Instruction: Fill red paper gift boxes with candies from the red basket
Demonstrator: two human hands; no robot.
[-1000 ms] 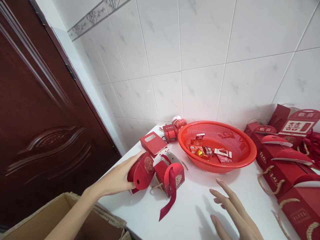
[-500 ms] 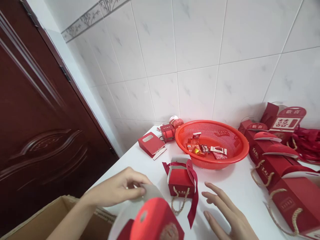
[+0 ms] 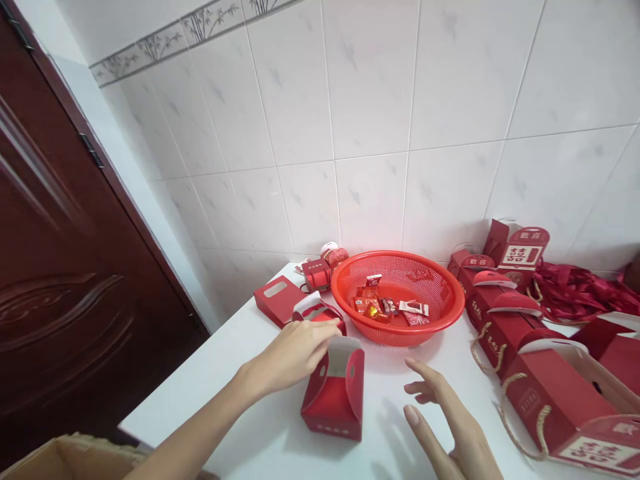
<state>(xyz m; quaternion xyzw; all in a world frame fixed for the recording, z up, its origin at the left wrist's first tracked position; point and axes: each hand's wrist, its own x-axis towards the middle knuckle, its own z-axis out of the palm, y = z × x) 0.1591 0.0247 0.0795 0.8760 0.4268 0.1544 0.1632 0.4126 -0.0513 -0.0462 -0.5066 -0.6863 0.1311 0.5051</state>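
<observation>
A small red box point(image 3: 333, 407) stands upright on the white table point(image 3: 235, 400), its top flaps raised and its pale inside showing. My left hand point(image 3: 297, 353) is at the back left of this box, fingers together and bent over its upper edge; the fingertips are partly hidden. Just behind the hand is another small red box point(image 3: 334, 320) with a white-lined top, mostly covered by the hand. To the right of the front box, my right hand point(image 3: 445, 420) hovers with fingers apart and nothing in it.
A red plastic basket point(image 3: 455, 310) holds several wrapped sweets point(image 3: 373, 307). Red gift boxes with rope handles point(image 3: 555, 393) line the right side, beside dark red ribbons point(image 3: 575, 290). A flat red box point(image 3: 280, 297) lies at the left. A cardboard carton point(image 3: 75, 457) stands low left.
My left hand has moved forward, and the box it held now stands on the table. The ribboned box that stood there is now farther back, mostly hidden. The view has shifted right.
</observation>
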